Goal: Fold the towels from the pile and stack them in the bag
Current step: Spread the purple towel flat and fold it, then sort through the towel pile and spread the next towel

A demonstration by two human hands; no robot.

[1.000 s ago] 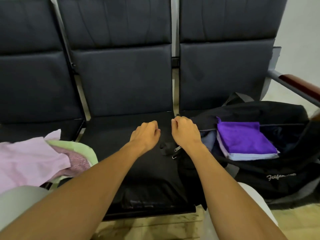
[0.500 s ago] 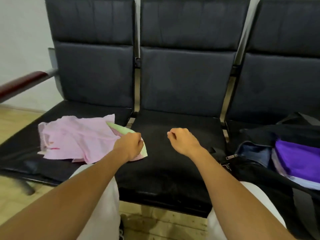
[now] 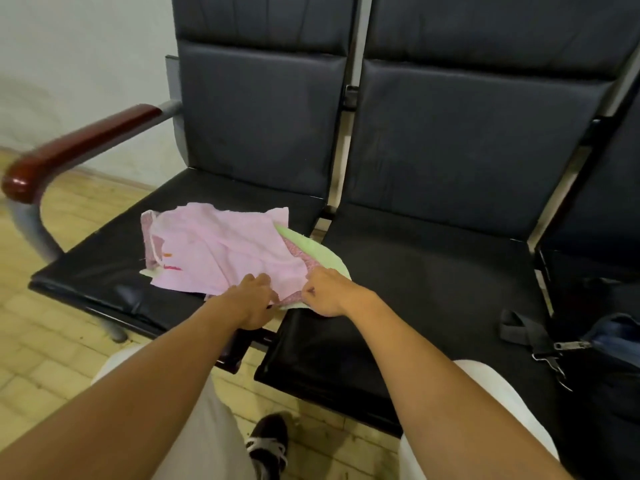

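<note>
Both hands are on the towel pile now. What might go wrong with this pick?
1. The pink towel overlaps a green towel; the left hand and right hand may lift both together.
2. The pile sits at the seat's front edge, so a tug could drop cloth onto the floor.

Legible text: none that I can read. Pink towel: small orange and red stitched marks, too small to tell as letters. Bag: no print showing.
</note>
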